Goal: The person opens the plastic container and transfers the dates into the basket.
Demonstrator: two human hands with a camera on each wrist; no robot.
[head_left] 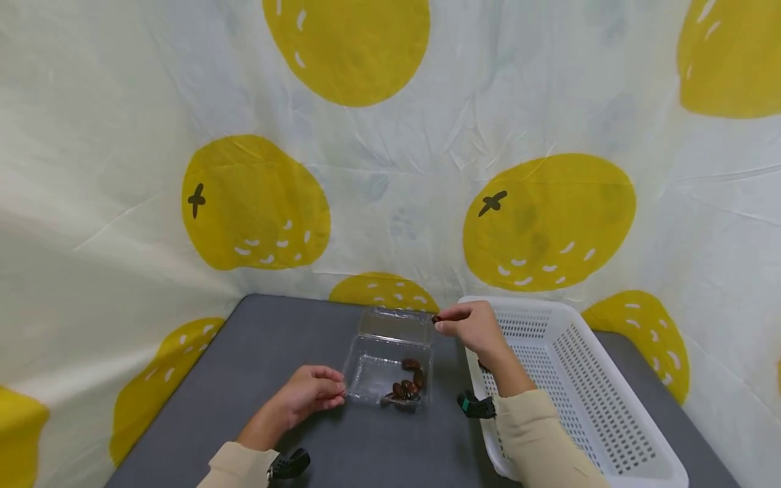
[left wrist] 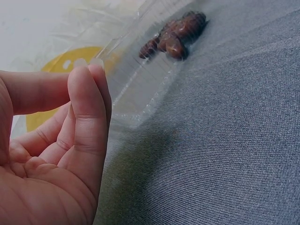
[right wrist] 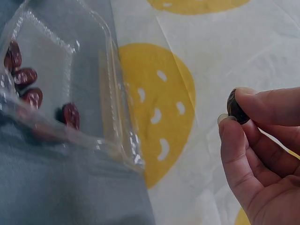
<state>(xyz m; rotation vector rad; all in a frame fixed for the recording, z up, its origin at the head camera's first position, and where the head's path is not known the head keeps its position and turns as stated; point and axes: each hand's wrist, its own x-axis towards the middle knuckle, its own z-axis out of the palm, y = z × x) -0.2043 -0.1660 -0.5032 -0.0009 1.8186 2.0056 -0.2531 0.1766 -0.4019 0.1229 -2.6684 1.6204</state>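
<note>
A clear plastic clamshell box (head_left: 366, 373) stands on the grey table with its lid (head_left: 396, 327) folded back. Several dark brown dates (head_left: 410, 388) lie in its right part, mostly near the front; the right wrist view shows their shiny, wrinkled skins. My left hand (head_left: 314, 392) is at the box's left edge, where thumb and fingertip (left wrist: 86, 91) pinch the rim. Raised by the lid's right side, my right hand (head_left: 472, 329) pinches one date (right wrist: 236, 108) between thumb and fingers, clear of the box.
To the right stands a white perforated plastic basket (head_left: 634, 393), partly behind my right forearm; a dark piece (head_left: 484, 367) shows at its left side. A cloth (head_left: 396, 203) printed with yellow fruit hangs behind the grey table (head_left: 293, 332).
</note>
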